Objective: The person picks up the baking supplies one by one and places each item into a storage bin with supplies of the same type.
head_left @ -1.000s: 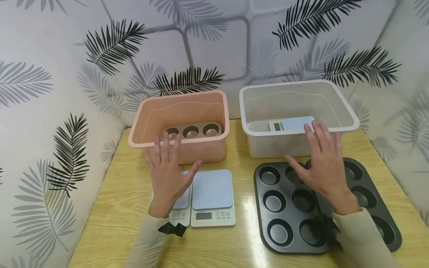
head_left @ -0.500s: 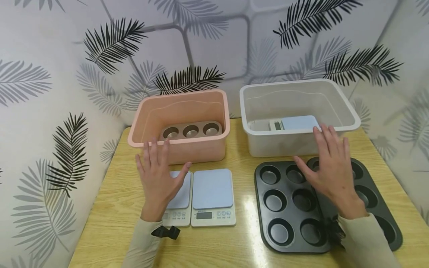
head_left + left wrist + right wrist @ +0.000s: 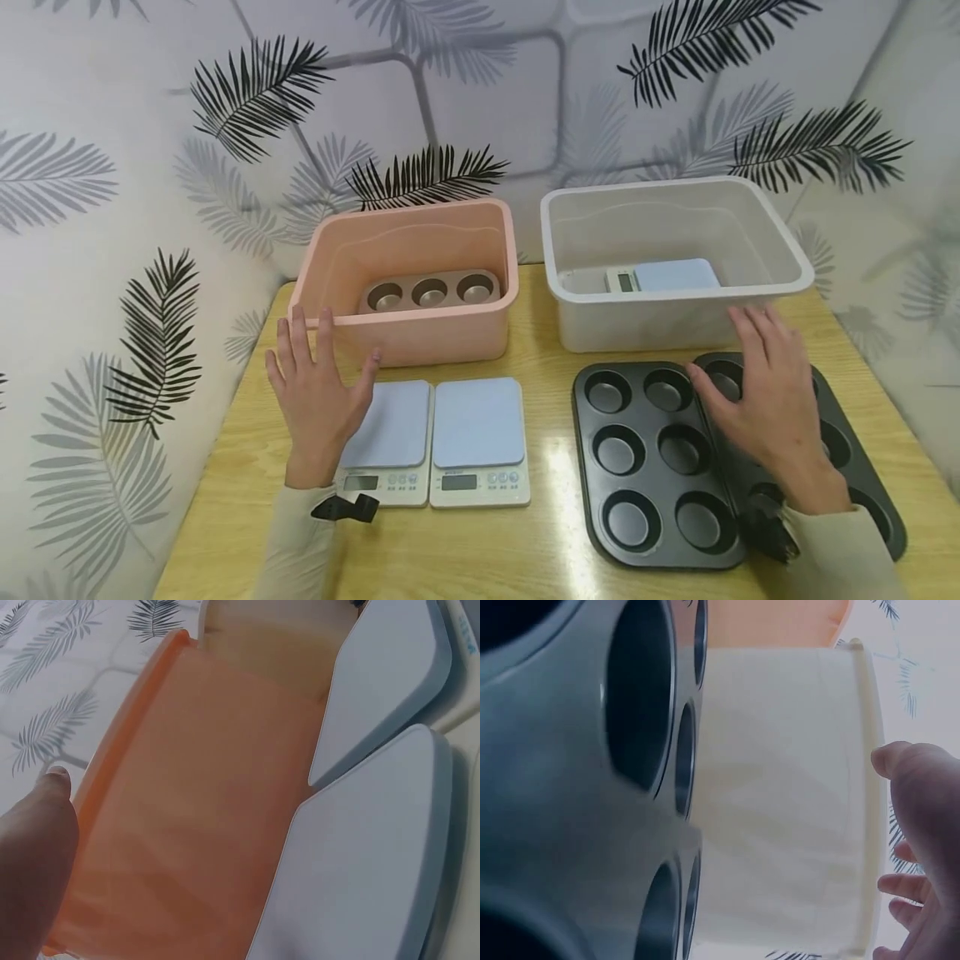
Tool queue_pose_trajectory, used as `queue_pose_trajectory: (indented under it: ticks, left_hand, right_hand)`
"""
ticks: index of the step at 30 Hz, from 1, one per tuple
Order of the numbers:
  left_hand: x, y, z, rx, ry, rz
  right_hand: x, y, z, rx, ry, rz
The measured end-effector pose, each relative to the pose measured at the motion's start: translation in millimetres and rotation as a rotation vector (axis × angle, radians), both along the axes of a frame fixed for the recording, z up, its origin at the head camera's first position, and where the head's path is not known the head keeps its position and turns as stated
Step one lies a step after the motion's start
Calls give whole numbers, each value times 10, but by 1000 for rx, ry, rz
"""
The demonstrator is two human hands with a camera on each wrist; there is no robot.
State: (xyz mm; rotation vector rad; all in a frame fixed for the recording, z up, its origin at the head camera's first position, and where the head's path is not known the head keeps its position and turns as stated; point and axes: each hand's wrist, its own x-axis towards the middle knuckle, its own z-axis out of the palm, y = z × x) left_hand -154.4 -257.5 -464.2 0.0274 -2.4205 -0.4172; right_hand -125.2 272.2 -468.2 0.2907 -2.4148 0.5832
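Observation:
My left hand, fingers spread and holding nothing, hovers left of two white kitchen scales set side by side. Its fingertips overlap the front rim of a pink bin in the head view; contact cannot be told. Inside that bin lies a bronze muffin pan. Over two dark muffin pans is my right hand, also holding nothing, with fingers loosely bent near the front of a white bin. Another kitchen scale lies in the white bin. The right wrist view shows the thumb by its rim.
Both bins stand at the back of the wooden table, against a wall covering printed with leaves. A gap separates the bins. The dark pans overlap or touch along one side, which my right hand partly hides.
Both hands have drawn apart and toward me: the left moved left, uncovering more of the left scale, and the right moved right, away from the white bin's rim. The objects stay put.

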Motion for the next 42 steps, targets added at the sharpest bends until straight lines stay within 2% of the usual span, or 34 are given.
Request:
queue_pose_trajectory:
  ticks: [7,16,23,31,42]
  left_hand:
    - [-107,-75,-5,47,-48,9]
    - [-50,-206,-69,91,-41,20]
    - [-79,-248,-95,113,20,9]
    - [-120,-226,-142,110,-7,-17]
    - [-134,-184,-182,116,-16,-18]
  right_hand:
    - [126,210,-23,2,-88,-37]
    - [155,363,-133,-7,-189,-53]
    - [246,564,-208,-53,-323,-67]
    - [452,872,-233,-52,-525,-119]
    - [591,1110,-279,-12,-637,-214]
